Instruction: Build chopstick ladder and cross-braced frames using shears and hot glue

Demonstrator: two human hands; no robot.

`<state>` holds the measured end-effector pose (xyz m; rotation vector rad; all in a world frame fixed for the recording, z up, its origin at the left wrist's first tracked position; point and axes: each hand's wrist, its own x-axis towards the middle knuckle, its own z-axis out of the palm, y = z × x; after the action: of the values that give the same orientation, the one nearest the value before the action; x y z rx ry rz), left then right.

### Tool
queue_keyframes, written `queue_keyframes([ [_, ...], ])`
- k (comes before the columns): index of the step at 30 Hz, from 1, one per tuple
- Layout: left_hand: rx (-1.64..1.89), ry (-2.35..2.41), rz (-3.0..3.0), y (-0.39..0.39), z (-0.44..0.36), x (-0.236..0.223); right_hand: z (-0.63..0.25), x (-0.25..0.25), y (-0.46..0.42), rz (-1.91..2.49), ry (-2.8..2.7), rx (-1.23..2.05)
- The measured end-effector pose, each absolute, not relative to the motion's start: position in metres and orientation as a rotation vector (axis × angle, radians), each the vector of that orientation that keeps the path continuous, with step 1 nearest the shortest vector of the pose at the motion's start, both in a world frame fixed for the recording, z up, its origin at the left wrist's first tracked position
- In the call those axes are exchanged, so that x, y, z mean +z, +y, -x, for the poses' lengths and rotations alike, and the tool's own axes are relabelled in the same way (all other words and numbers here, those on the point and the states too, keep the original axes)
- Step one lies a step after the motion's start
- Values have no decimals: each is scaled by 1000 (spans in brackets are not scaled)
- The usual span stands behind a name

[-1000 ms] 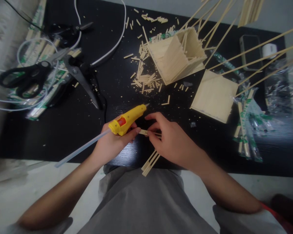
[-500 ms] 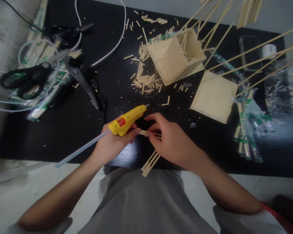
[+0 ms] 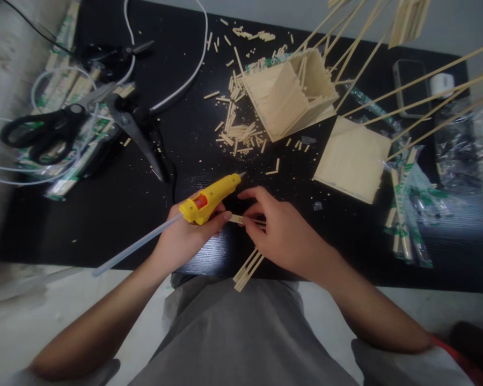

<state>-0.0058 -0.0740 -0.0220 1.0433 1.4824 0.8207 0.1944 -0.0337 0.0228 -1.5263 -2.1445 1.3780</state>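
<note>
My left hand (image 3: 189,233) is closed around a yellow hot glue gun (image 3: 211,198), whose nozzle points up and right. A long translucent glue stick (image 3: 137,245) sticks out of its back end. The left thumb also presses on the end of a short pale wooden strip (image 3: 236,219). My right hand (image 3: 276,225) pinches that strip from the other side, thumb against fingers. Thin sticks show behind the right fingers, partly hidden. Below the right hand several wooden sticks (image 3: 247,271) jut over the table's front edge.
On the black table (image 3: 116,225) stands a box of glued sticks (image 3: 290,99), with cut pieces (image 3: 241,134) scattered beside it. A flat stick panel (image 3: 352,158) lies to the right, near wrapped chopsticks (image 3: 404,214). Scissors (image 3: 56,126) and cables lie left. Long sticks (image 3: 418,102) reach in from the right.
</note>
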Motion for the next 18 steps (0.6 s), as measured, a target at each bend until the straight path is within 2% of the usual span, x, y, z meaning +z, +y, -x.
queue_keyframes([
  [18, 810, 1472, -1021, -76, 8, -27, -194, 24, -34, 1536, -2151, 1368],
])
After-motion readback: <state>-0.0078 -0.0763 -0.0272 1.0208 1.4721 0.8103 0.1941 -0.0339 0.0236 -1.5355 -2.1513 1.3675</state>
